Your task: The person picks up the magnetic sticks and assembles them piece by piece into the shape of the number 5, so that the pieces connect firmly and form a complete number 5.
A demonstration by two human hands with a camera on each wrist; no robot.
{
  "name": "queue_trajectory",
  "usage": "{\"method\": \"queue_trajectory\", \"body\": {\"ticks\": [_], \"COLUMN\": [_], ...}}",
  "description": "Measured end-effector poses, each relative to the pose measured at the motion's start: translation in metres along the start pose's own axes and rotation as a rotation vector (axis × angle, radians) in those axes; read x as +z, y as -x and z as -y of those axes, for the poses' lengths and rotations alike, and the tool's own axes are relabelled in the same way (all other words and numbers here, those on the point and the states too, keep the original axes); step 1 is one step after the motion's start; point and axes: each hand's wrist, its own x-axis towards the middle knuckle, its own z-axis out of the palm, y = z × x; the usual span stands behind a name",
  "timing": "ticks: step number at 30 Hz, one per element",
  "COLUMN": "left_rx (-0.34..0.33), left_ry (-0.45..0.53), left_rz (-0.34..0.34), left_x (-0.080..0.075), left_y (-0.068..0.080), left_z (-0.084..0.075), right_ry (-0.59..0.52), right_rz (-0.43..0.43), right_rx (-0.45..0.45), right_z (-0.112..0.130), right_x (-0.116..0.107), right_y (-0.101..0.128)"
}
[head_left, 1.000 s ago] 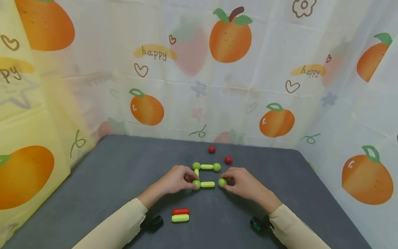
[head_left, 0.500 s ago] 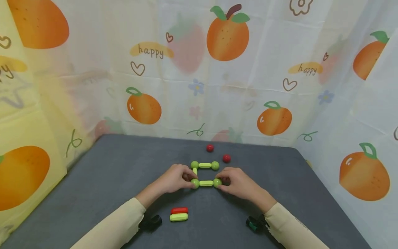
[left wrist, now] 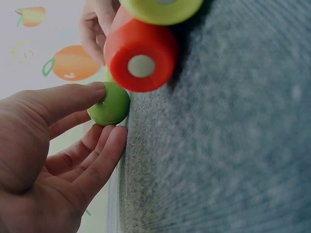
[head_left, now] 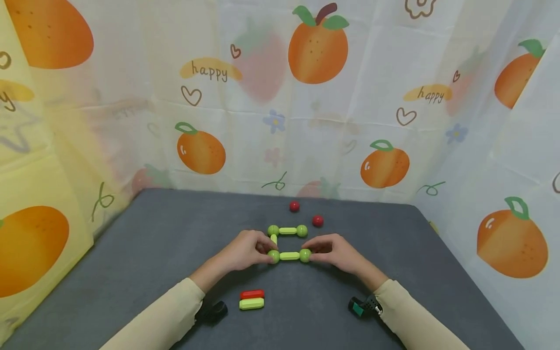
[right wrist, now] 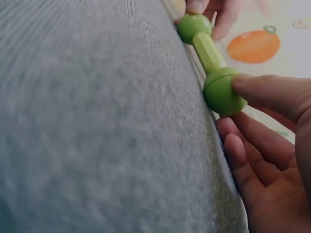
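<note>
A U-shaped frame of green balls and pale green rods lies on the grey table, open on its right side. My left hand [head_left: 252, 250] pinches its near left ball [left wrist: 109, 103] between thumb and fingers. At the near right ball [right wrist: 225, 91], the thumb of my right hand [head_left: 333, 252] lies on one side and fingers touch the other. A pale green rod [head_left: 289, 256] joins these two balls. Farther back, another rod [head_left: 288, 231] links the far left ball [head_left: 273, 230] and far right ball [head_left: 302, 231]. The left-side rod [head_left: 273, 239] is partly hidden by my left fingers.
Two red balls [head_left: 294, 206] [head_left: 317, 221] sit behind the frame. Nearer to me, a red rod [head_left: 252, 294] and a yellow-green rod [head_left: 251, 304] lie side by side. A printed curtain [head_left: 245, 146] surrounds the table [head_left: 175, 223].
My right hand has brought its green ball left against the end of the near rod, closing the gap there. Its fingers then loosen slightly. My left hand stays on its ball.
</note>
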Motion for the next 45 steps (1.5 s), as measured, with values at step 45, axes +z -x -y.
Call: {"method": "queue_trajectory", "body": {"ticks": [45], "left_rx": [0.056], "left_ry": [-0.365], "left_rz": [0.395], "left_x": [-0.011], "left_y": [0.073], "left_z": [-0.085], "right_ry": [-0.083], "right_rz": [0.001], "right_rx": [0.016], "right_z": [-0.010], "right_x": [0.005], "right_y": [-0.001]}}
